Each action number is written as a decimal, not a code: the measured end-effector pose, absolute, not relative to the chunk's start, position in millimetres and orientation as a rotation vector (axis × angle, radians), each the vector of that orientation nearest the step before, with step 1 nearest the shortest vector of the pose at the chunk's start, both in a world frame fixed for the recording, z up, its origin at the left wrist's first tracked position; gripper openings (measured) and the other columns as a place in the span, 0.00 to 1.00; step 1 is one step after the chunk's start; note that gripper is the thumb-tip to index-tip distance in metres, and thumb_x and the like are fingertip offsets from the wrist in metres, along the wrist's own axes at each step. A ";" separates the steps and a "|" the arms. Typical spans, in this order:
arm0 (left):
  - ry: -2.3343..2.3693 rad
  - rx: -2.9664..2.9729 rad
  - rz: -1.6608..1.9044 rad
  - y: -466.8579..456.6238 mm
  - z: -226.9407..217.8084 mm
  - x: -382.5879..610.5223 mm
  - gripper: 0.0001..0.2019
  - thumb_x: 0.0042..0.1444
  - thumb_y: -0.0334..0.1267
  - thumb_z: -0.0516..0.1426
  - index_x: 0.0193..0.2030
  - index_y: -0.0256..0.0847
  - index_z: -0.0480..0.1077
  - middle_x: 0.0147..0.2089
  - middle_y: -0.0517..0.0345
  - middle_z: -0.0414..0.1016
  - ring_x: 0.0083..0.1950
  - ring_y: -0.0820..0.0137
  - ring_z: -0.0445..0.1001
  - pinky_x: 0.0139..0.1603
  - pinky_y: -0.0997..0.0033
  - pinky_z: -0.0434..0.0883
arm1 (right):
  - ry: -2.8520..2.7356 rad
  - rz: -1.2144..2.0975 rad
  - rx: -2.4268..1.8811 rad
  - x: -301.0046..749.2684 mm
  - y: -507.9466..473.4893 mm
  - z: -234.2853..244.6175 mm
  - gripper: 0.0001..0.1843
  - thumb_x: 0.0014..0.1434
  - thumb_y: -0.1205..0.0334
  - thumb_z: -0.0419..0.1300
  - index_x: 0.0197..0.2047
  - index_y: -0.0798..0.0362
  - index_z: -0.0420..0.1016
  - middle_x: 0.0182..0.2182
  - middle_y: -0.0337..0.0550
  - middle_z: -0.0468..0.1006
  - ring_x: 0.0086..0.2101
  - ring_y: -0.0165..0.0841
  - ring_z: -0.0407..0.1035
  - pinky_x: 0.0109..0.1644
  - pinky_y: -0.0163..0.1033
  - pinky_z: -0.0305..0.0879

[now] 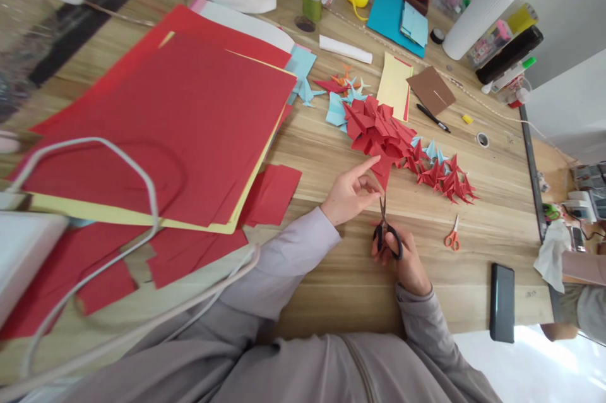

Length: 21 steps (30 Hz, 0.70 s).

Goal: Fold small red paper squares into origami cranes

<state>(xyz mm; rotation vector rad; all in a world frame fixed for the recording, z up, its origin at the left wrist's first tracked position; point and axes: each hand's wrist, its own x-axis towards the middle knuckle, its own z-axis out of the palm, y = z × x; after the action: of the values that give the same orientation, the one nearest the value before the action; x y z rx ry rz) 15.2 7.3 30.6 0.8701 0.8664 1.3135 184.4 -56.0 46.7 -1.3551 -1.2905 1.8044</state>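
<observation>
My left hand (349, 193) pinches a red folded paper (382, 173), its pointed end toward me. Black-handled scissors (384, 223) are in my right hand (411, 263), fingers through the loops. The blade tips meet the lower point of the paper, close to my left fingertips; whether they are cutting into it I cannot tell. Just beyond lies a heap of red folded paper pieces (376, 124). To its right, small red origami shapes (449, 180) stand in a cluster with some light blue ones (433, 150).
Large red sheets (189, 112) are stacked at the left, with a white cable (154, 191) across them. Small orange-handled scissors (453, 239) and a phone (502, 302) lie to the right. A pen (433, 117) and brown paper (432, 88) lie farther back. Another person's arm (584, 266) shows at far right.
</observation>
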 end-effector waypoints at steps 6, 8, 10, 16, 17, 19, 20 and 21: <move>0.849 0.891 1.299 6.9 31.9 14.6 0.40 0.42 0.28 0.63 0.65 0.33 0.58 0.32 0.56 0.76 0.36 0.71 0.73 0.43 0.70 0.69 | -1.289 1.806 -1.362 184.2 -55.5 48.2 0.27 0.57 0.42 0.57 0.49 0.57 0.73 0.23 0.41 0.73 0.21 0.27 0.65 0.21 0.30 0.58; 0.851 0.916 1.280 6.2 33.0 14.3 0.40 0.41 0.28 0.63 0.65 0.33 0.58 0.32 0.56 0.76 0.37 0.71 0.73 0.43 0.70 0.70 | -1.294 1.810 -1.361 184.3 -55.4 48.1 0.27 0.57 0.42 0.57 0.50 0.57 0.73 0.23 0.41 0.73 0.21 0.28 0.66 0.21 0.30 0.58; 0.845 0.953 1.247 5.4 33.9 13.8 0.41 0.41 0.27 0.62 0.65 0.33 0.57 0.32 0.56 0.76 0.37 0.71 0.73 0.43 0.70 0.70 | -1.298 1.813 -1.356 184.5 -55.4 47.8 0.27 0.57 0.43 0.56 0.49 0.57 0.72 0.23 0.41 0.73 0.21 0.28 0.66 0.21 0.30 0.58; 0.829 1.073 1.206 4.1 33.1 10.4 0.42 0.41 0.26 0.61 0.66 0.34 0.56 0.32 0.58 0.75 0.36 0.72 0.73 0.42 0.70 0.70 | -1.323 1.835 -1.342 184.6 -55.2 48.1 0.26 0.58 0.44 0.57 0.50 0.56 0.72 0.22 0.39 0.72 0.21 0.27 0.65 0.22 0.30 0.59; 0.822 1.089 1.203 4.1 32.8 9.6 0.42 0.41 0.26 0.61 0.66 0.34 0.56 0.32 0.58 0.75 0.35 0.72 0.73 0.42 0.70 0.70 | -1.331 1.837 -1.344 184.7 -55.1 48.2 0.26 0.58 0.44 0.57 0.50 0.57 0.72 0.22 0.39 0.72 0.21 0.27 0.65 0.23 0.31 0.59; 0.810 1.106 1.194 4.3 32.7 8.2 0.41 0.42 0.25 0.60 0.66 0.36 0.56 0.31 0.59 0.74 0.34 0.73 0.72 0.41 0.71 0.69 | -1.343 1.836 -1.353 184.9 -55.1 48.3 0.26 0.58 0.44 0.57 0.50 0.57 0.72 0.22 0.40 0.73 0.21 0.27 0.65 0.23 0.31 0.59; 0.806 1.106 1.190 4.5 32.8 7.6 0.41 0.42 0.25 0.60 0.66 0.36 0.57 0.30 0.60 0.74 0.34 0.73 0.72 0.41 0.71 0.69 | -1.347 1.835 -1.357 185.1 -55.1 48.4 0.27 0.58 0.44 0.56 0.50 0.57 0.72 0.22 0.40 0.73 0.21 0.27 0.66 0.23 0.31 0.59; 0.803 1.099 1.187 4.6 32.9 7.3 0.40 0.42 0.24 0.60 0.66 0.37 0.57 0.30 0.60 0.73 0.33 0.74 0.71 0.40 0.72 0.68 | -1.351 1.835 -1.360 185.2 -55.1 48.5 0.27 0.58 0.44 0.56 0.50 0.57 0.72 0.22 0.40 0.73 0.21 0.28 0.66 0.23 0.31 0.59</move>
<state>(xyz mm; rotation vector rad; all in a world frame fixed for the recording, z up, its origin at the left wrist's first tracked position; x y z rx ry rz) 7.3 4.6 32.9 1.0994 0.8033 1.1872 185.2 -55.1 48.5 -1.3601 -1.3507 1.8347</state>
